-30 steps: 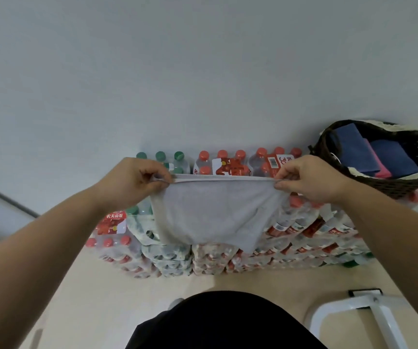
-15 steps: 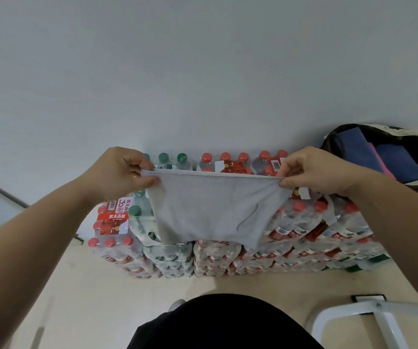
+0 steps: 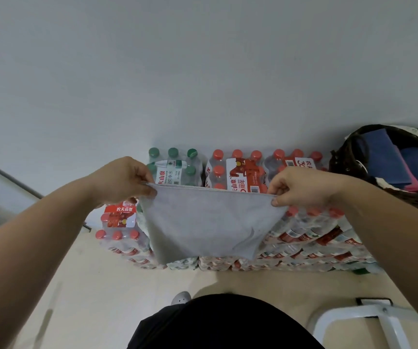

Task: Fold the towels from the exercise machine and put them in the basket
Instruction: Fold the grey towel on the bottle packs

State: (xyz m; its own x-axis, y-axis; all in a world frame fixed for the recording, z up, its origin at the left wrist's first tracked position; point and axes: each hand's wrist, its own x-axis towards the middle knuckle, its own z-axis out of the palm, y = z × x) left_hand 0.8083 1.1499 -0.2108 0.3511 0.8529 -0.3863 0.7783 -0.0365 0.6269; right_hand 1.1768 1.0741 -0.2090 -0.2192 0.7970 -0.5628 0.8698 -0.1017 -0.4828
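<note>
Grey towel [image 3: 210, 222] hangs stretched btwn left hand [image 3: 124, 180] & right hand [image 3: 301, 187], each pinched shut on a top corner, w/ basket [image 3: 341, 157] to the right.

Stacked packs of bottled water [image 3: 240, 172] wall off the space ahead beneath a bare wall [image 3: 203, 71], the basket [image 3: 341, 157] atop them at far right already part-filled with folded towels [image 3: 384, 157], while open floor [image 3: 89, 298] lies below, a white frame [image 3: 379, 321] at right.

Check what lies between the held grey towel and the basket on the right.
In the head view, only the right hand and its forearm, over red-capped water bottle packs, lie between the grey towel and the basket.
</note>
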